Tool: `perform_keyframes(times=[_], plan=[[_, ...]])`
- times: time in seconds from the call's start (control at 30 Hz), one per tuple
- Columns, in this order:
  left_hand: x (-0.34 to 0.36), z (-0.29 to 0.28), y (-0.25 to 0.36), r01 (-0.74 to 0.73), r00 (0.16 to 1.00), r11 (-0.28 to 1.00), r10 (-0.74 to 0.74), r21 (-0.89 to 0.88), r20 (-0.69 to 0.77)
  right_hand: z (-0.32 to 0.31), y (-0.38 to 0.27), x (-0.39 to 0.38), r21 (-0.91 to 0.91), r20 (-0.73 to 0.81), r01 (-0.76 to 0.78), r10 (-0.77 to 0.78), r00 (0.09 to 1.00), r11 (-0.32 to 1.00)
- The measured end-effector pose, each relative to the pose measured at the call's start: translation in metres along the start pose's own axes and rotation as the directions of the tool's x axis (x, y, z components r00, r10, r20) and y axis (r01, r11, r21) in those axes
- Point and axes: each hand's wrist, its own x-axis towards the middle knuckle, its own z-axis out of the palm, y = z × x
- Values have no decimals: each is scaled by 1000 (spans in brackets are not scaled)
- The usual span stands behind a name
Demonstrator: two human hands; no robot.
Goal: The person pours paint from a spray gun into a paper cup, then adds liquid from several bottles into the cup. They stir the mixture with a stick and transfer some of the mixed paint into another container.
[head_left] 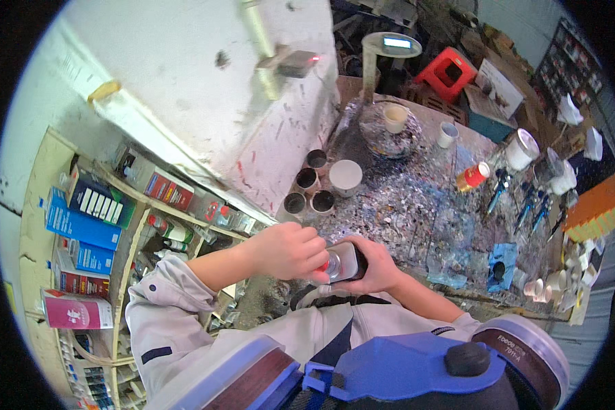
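Observation:
My left hand (288, 251) is closed, its fingertips pinching the red cap (324, 265) of a clear bottle with a dark side. Wrapped around that bottle (347, 260) from the right is my right hand (374, 268). The bottle is tilted, its cap end toward my left hand, and I hold it in front of my body at the near edge of the paint-spattered table (396, 225). My fingers partly hide the cap and the bottle's neck.
Several dark-filled cups (307, 179) and a white round container (346, 176) stand beyond my hands. Farther back, a scale (389, 140) bears a cream cup (395, 118). To the right are spray guns (500, 188) and a red-yellow can (473, 177); left, a shelf (138, 246) with boxes.

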Motion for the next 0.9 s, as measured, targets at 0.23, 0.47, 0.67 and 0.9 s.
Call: perform_keyframes(times=[0.23,0.47,0.67,0.9], plan=[[72,10,-11,-45,994,995,52,-87,91,-47,15,-31,50,-125,7,-1,992,999],[105,45,-8,-20,988,978,51,-210,143,-61,39,-62,-5,-198,28,-29,980,1000],[118,52,12,546,824,727,-378,-416,422,-74,49,-70,-136,-210,58,-86,974,989],[126,36,2,836,549,311,-473,-453,689,-90,44,-64,-116,-172,-69,48,984,991]])
